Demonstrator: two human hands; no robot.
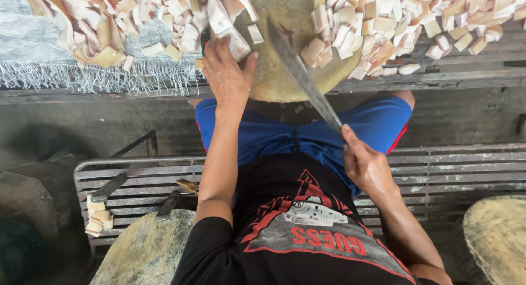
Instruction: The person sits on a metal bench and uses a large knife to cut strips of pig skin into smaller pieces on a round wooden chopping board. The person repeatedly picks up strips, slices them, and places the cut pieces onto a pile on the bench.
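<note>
The long grey steel knife (304,74) is clamped in the right hand (364,164), blade angled to 11 o'clock over the round wooden chopping block (285,66), while the spread left hand (227,71) presses pale cut pieces (230,22) at 12 o'clock, steadying them clear of the edge.

Long grey knife (304,77) slants over round chopping block (285,79).

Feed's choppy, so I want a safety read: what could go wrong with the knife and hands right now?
The left hand rests on the round chopping block beside the long knife held by the right hand; a swing could catch its fingers. The cut pieces heaped at the block's edge could spill off.
</note>
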